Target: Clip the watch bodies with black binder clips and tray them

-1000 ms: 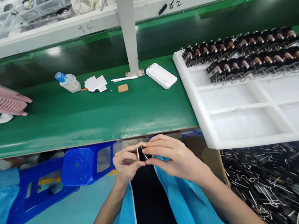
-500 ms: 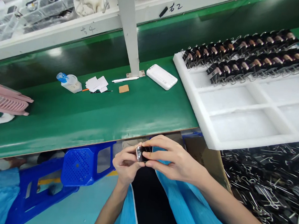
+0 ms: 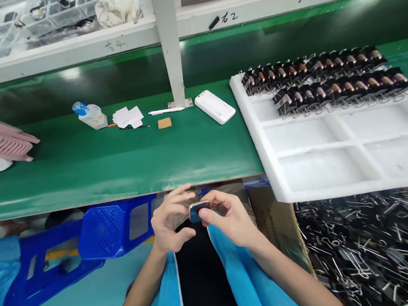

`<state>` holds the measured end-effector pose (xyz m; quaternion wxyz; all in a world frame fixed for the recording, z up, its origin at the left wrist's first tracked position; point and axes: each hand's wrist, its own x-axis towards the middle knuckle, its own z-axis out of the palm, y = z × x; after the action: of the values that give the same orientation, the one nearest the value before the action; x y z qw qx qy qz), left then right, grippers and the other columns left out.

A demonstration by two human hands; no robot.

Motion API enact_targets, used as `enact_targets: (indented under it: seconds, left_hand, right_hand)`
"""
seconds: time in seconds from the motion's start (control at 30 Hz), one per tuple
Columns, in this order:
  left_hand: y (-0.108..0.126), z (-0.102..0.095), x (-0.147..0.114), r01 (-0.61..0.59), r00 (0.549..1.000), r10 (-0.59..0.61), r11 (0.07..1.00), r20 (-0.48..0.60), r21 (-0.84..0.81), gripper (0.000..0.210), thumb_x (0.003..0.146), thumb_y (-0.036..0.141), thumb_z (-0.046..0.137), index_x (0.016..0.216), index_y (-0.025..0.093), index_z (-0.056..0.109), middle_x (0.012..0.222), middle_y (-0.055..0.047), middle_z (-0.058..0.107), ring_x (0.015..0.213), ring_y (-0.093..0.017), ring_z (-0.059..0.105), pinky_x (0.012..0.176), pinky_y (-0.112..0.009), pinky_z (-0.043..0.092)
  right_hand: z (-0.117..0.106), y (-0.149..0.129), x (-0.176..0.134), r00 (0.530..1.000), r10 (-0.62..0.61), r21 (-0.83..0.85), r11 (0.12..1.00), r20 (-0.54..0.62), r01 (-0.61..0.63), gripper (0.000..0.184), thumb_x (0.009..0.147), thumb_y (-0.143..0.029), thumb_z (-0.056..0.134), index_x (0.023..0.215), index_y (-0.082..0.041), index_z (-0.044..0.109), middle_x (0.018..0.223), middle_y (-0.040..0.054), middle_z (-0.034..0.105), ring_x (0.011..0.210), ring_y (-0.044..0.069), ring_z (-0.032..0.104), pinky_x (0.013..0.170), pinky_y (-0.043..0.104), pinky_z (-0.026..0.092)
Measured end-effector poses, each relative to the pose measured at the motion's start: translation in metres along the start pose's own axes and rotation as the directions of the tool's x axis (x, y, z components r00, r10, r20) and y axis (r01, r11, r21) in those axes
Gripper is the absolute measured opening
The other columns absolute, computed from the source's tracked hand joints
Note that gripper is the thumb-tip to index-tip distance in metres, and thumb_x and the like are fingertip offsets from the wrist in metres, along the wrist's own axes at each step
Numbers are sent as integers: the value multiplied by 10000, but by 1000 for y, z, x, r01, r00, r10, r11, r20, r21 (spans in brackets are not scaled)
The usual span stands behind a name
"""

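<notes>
Between the thumb and fingers of my right hand is a small, dark, glossy piece with rounded corners and a silvery rim; its exact kind does not show. Close by on its left, my left hand has its fingers spread and thumb apart. Whether a left fingertip brushes the piece's edge I cannot tell. Both hands are over my lap, just in front of the green bench. On a white foam tray stand two rows of black binder clips, clamped around small shiny pieces.
Loose binder clips fill a cardboard box at my right. On the bench are a white power bank, a pen, a tan block, paper slips, a bottle and a pink rack. A blue stool stands left.
My left hand has let go of the dark piece and spread its fingers. My right hand now holds it alone, turned with its glossy face more visible. The view has shifted slightly.
</notes>
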<state>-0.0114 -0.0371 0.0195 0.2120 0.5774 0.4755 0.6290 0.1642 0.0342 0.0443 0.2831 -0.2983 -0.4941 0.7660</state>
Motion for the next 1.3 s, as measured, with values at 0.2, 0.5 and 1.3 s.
enact_targets:
  seconds: [0.2, 0.5, 1.3]
  left_hand:
    - [14, -2, 1, 251, 968, -252, 950, -18, 184, 155, 918, 231, 796, 1068, 201, 820, 951, -74, 845, 839, -207, 814, 782, -290, 654]
    - [19, 6, 4, 140, 990, -134, 960, -41, 244, 159, 915, 119, 750, 1039, 204, 800, 902, -49, 826, 780, -187, 781, 728, -289, 634]
    - [41, 27, 17, -63, 996, 86, 897, -32, 438, 397, 855, 127, 814, 1238, 212, 755, 986, -55, 784, 839, -199, 781, 729, -308, 673]
  right_hand:
    - [4, 0, -2, 941, -312, -443, 867, -129, 226, 153, 965, -310, 730, 881, -182, 739, 738, 15, 729, 649, 154, 659, 606, 242, 497]
    - [1, 4, -2, 901, -426, -498, 800, -81, 334, 118, 986, -299, 724, 936, -199, 759, 830, 42, 782, 712, 181, 718, 673, 276, 567]
    - [22, 39, 11, 997, 73, 579, 814, -29, -43, 509, 710, -513, 987, 977, -217, 670, 630, -56, 613, 556, 135, 629, 572, 235, 549]
